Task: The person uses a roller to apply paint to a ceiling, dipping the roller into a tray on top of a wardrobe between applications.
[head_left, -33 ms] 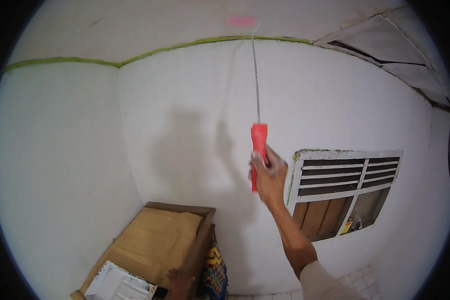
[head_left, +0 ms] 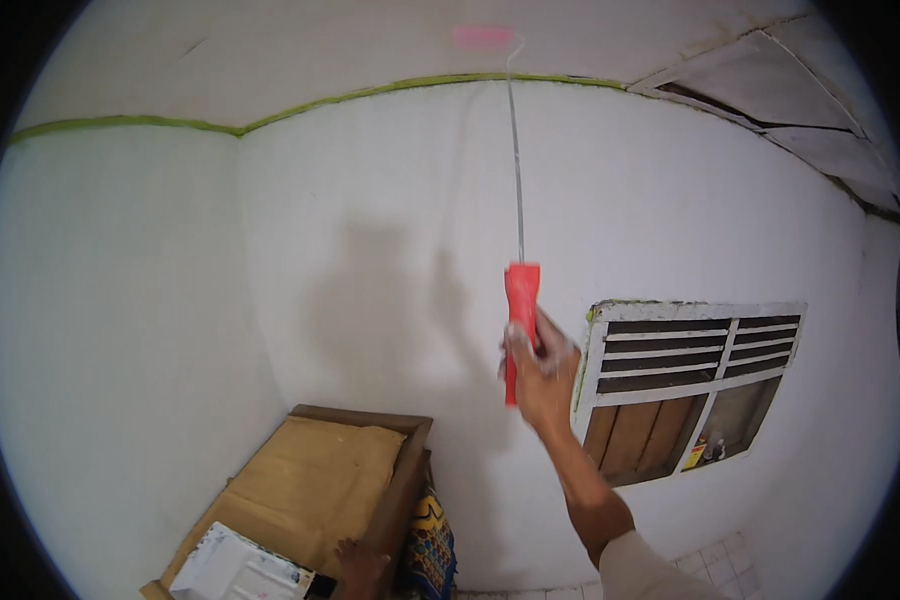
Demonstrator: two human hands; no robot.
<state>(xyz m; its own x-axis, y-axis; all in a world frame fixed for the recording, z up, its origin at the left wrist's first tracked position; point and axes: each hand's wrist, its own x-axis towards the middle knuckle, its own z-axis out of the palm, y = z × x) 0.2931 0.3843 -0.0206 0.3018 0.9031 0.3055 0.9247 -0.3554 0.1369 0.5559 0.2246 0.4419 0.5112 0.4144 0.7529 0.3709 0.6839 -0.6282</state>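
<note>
My right hand (head_left: 542,372) is wrapped round the red handle (head_left: 522,295) of a paint roller. The roller's thin metal rod rises to a pink roller sleeve (head_left: 483,38), up against the white ceiling just past the wall's top edge. White paint smears the fingers of this hand. Low in the view, my left hand (head_left: 360,567) lies with its fingers apart on the cardboard (head_left: 305,462) covering a brown wooden piece of furniture. Beside it sits a white paint tray (head_left: 235,568) with a ridged bottom, partly cut off by the lower edge.
A green strip (head_left: 390,87) runs along the join of wall and ceiling. At right, a white-framed window (head_left: 705,390) has slatted vents and small items on its sill. Ceiling panels (head_left: 770,80) at upper right show dark gaps. A patterned bag (head_left: 432,540) hangs beside the furniture.
My right hand and the roller handle have dropped slightly. The pink sleeve stays at nearly the same place on the ceiling. My left hand has not visibly moved.
</note>
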